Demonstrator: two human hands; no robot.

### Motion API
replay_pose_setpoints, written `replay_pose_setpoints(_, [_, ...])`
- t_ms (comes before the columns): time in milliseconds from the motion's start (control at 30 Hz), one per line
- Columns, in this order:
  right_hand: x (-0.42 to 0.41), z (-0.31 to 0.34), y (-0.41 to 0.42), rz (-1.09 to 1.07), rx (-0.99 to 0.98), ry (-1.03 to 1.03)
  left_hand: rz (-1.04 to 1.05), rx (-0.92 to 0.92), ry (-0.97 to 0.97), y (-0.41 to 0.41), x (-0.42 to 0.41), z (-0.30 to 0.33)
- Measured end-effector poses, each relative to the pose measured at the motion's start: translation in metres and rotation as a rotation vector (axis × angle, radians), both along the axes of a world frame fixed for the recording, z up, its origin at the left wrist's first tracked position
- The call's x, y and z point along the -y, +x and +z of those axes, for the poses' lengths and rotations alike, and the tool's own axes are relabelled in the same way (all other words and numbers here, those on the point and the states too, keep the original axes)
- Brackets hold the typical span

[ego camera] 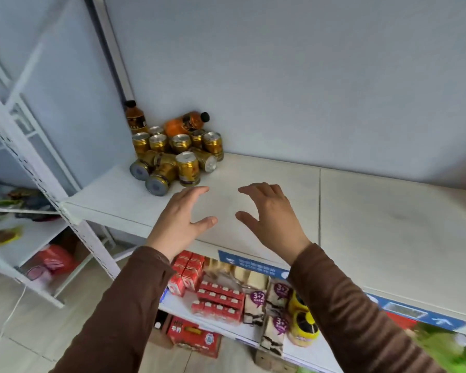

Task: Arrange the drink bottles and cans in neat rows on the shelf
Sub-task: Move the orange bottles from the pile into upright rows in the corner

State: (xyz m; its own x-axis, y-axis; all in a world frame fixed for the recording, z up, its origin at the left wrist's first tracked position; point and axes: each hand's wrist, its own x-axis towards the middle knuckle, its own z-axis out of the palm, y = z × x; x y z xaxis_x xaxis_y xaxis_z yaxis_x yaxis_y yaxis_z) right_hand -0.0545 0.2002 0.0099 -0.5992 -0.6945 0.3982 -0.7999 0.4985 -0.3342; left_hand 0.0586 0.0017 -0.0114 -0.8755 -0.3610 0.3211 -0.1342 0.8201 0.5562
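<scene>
Several gold cans (188, 168) are heaped in the back left corner of the white shelf (361, 224); some stand upright, others lie on their sides. An orange bottle with a black cap (136, 117) stands upright behind them, and a second orange bottle (184, 123) lies on top of the cans. My left hand (179, 219) hovers over the shelf front, just right of and below the heap, fingers spread, holding nothing. My right hand (269, 211) hovers beside it, also spread and empty. Both hands are apart from the cans.
The shelf surface to the right of the heap is bare up to the grey wall (307, 90). A lower shelf holds red drink cartons (189, 270), snack packs (277, 294) and yellow jars (303, 327). A white rack upright (51, 195) stands at the left.
</scene>
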Motion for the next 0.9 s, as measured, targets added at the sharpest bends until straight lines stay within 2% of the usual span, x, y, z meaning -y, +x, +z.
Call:
replay_pose_setpoints(233, [0.106,0.006,-0.036,0.023,0.059,-0.097,0.018,-0.074,0.106,-0.023,0.104,0.011])
replay_pose_setpoints(400, [0.193,0.019,-0.081,0.022,0.457,-0.36,0.119,-0.123,0.173,-0.038,0.184,0.024])
replay_pose_setpoints(567, [0.261,0.03,-0.126,-0.079,0.744,-0.54,0.2,-0.152,0.232,-0.065,0.265,0.024])
replay_pose_setpoints(733, [0.316,0.029,-0.156,-0.255,0.881,-0.627,0.269,-0.103,0.387,-0.107,0.348,0.013])
replay_pose_setpoints(900, [0.351,0.033,-0.174,-0.428,0.954,-0.742,0.208,-0.054,0.598,-0.153,0.408,0.0])
